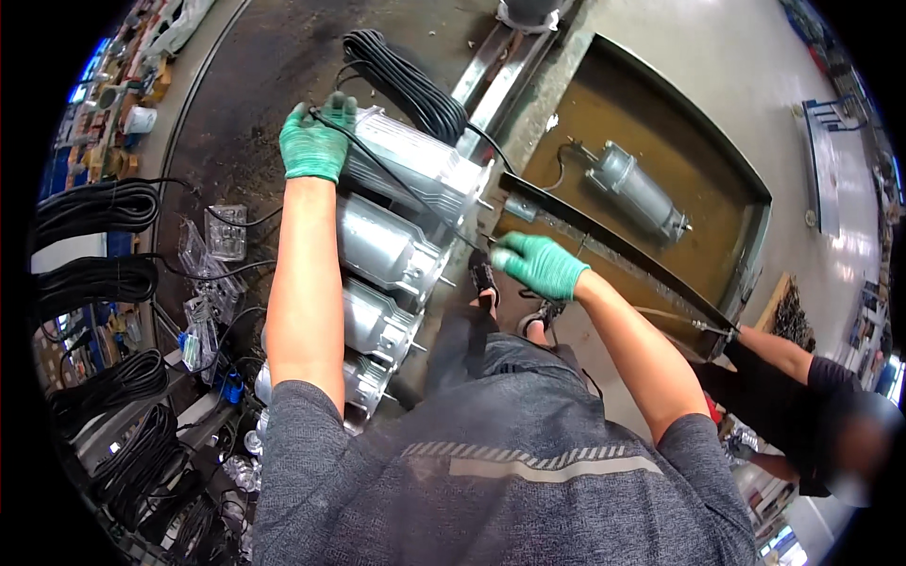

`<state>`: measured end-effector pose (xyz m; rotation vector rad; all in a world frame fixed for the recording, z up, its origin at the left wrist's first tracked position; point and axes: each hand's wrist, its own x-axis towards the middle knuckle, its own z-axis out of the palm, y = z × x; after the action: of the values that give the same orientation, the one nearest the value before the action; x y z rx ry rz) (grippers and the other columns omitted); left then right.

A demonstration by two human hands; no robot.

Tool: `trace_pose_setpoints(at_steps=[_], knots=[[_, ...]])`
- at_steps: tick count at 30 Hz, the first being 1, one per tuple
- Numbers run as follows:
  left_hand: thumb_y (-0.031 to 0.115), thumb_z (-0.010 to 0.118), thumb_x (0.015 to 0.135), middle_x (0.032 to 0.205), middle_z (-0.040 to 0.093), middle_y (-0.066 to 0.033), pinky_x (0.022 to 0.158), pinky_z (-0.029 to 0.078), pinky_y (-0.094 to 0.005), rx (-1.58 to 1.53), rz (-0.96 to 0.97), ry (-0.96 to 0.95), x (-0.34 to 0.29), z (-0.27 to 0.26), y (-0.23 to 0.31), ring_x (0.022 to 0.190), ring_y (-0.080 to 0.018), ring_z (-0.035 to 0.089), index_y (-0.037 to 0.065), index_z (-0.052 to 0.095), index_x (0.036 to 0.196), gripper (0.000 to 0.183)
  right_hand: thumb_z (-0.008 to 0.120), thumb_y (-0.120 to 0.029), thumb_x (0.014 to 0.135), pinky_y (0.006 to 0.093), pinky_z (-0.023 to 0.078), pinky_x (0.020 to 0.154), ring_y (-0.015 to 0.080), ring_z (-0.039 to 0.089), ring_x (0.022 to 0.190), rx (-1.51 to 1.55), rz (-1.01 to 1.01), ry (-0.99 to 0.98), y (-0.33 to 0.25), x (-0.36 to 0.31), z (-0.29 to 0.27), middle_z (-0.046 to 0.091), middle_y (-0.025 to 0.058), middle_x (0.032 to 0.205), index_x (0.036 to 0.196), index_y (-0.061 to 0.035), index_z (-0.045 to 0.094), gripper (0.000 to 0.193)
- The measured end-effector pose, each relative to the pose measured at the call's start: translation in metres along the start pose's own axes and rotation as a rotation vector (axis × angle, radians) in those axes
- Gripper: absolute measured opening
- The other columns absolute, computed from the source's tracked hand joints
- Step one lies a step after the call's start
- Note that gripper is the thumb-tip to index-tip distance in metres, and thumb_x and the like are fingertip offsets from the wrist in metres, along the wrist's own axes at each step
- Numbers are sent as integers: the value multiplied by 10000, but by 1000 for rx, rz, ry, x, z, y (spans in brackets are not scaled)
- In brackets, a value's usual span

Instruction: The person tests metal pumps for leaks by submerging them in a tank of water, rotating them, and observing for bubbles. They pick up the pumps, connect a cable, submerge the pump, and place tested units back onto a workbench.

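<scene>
My left hand (316, 146), in a green glove, is at the far left end of the nearest-to-tray silver motor (415, 156), its fingers closed about a black cable (396, 177). That cable runs slantwise across the motor toward my right hand (543, 266), also gloved in green. The right fingers are pinched around the cable's end, just off the motor's shaft side. More silver cylindrical motors (377, 241) lie in a row below, partly under my left forearm. A coiled bundle of black cable (411, 85) rests beyond the top motor.
Right of me, a brown-watered metal tray (698, 123) holds another motor (637, 193). A co-worker's arm (779, 349) reaches to its near edge. Several black cable coils (99, 208) hang at the left, beside clear plastic packs (226, 233). Metal rails (491, 75) run beyond the motors.
</scene>
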<state>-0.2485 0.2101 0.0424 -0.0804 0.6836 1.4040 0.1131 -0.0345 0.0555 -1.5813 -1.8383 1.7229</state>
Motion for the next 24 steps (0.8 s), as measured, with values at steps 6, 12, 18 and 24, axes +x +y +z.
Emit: trace_pose_setpoints(at_steps=[6, 12, 18, 24], knots=[[264, 490, 1005, 1415, 473, -242, 1096, 445, -665, 182, 350, 83, 2, 15, -33, 1324, -421, 491, -28, 461, 1344, 448, 606, -371, 986, 492, 502, 989, 455, 626, 1159, -253, 34, 5, 67, -50, 59, 672, 256, 1235, 1400, -34, 559, 536], [240, 548, 992, 1338, 514, -230, 1075, 479, -621, 284, 382, 164, 15, -8, 1, 1248, -421, 527, 2, 493, 1185, 311, 569, -420, 966, 513, 495, 1003, 464, 646, 1119, -108, 324, -104, 122, -86, 127, 682, 291, 1194, 1217, 16, 661, 512], [340, 701, 983, 1290, 570, -83, 1156, 368, -331, 534, 385, 117, 30, -9, 12, 1210, -201, 504, 19, 532, 1237, 443, 532, -247, 952, 503, 553, 903, 443, 697, 1004, -423, 354, 36, 315, -66, 189, 737, 250, 1056, 945, -26, 778, 331], [214, 536, 1046, 1374, 559, -101, 1190, 361, -395, 710, 260, 125, 51, 1, 9, 1316, -219, 504, 11, 506, 1366, 380, 539, -241, 936, 487, 536, 949, 405, 691, 1067, -284, 418, 164, 362, -61, 207, 725, 221, 1160, 1068, -42, 763, 327]])
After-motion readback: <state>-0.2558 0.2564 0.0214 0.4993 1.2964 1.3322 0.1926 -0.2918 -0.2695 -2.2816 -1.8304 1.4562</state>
